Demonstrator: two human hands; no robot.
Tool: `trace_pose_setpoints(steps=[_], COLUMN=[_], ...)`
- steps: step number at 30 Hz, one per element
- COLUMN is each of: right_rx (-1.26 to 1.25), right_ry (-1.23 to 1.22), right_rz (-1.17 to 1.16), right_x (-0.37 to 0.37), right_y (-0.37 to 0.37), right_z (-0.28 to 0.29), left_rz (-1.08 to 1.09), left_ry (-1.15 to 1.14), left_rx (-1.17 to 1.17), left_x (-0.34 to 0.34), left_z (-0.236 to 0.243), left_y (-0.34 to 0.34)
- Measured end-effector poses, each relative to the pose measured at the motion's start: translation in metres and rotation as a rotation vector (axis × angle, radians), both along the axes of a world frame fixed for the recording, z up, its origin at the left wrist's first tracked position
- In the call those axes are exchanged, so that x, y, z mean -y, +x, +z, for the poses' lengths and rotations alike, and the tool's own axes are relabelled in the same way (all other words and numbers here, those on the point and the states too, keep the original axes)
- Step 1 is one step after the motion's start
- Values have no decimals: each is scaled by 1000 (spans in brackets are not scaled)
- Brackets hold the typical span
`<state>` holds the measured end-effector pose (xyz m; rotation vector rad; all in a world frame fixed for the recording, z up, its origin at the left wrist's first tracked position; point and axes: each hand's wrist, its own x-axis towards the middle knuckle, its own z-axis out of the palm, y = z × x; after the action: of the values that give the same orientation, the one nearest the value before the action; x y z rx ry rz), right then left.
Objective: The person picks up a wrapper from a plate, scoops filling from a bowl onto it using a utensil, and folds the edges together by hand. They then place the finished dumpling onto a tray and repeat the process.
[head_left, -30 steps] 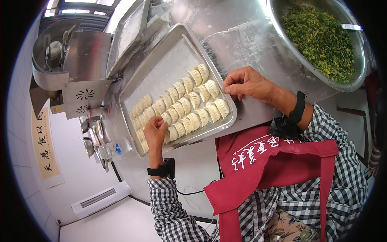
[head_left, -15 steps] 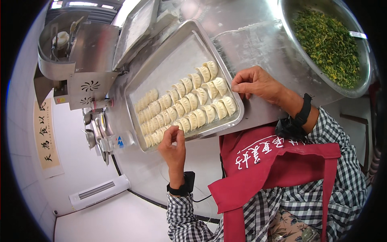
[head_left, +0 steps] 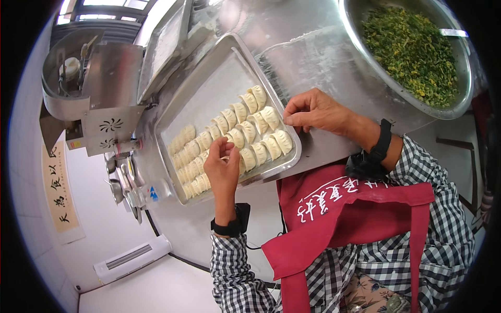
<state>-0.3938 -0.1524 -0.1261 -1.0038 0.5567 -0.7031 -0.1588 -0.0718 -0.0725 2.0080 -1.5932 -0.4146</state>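
A metal tray (head_left: 172, 112) holds several rows of pale pleated dumplings (head_left: 255, 120), and its far end shows bare metal. My left hand (head_left: 223, 167) is over the front rows of dumplings, its fingers curled toward the thumb with no dumpling visible between them. Whether its fingertips touch the dumplings beneath, I cannot tell. Just beyond the tray's right rim is my right hand (head_left: 317, 110), thumb and forefinger pressed together and the other fingers bent in. Nothing shows in that pinch.
A large steel bowl (head_left: 467, 57) of chopped green and yellow filling (head_left: 412, 57) stands at the back right, with a light handle at its rim. A steel machine (head_left: 112, 73) is at the left. Another tray (head_left: 164, 47) lies behind, and flour marks the steel table (head_left: 292, 57).
My left hand has moved up from the tray's front edge to over the dumplings. The whole view has shifted slightly. My right hand keeps its pinch beside the rim.
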Motion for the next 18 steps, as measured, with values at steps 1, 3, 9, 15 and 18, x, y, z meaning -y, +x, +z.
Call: trace_pose_setpoints(steps=[1,3,9,15,18], right_rx=[0,5,0,-3,-3], right_ry=[2,-4,-7,-10,-11], right_rz=[-4,9,36,5,42], right_x=[0,0,2,1,3], right_y=[0,1,-2,1,-1], right_z=[0,0,-4,-1,-3], left_rz=[-19,-27,-41,-54,-69], left_ry=[19,20,156,156,155], left_rx=[27,12,-16,135,240], left_x=[4,10,28,41,45], left_z=[-2,-3,2,-5,-6], left_y=[0,-1,-19,-22,-20])
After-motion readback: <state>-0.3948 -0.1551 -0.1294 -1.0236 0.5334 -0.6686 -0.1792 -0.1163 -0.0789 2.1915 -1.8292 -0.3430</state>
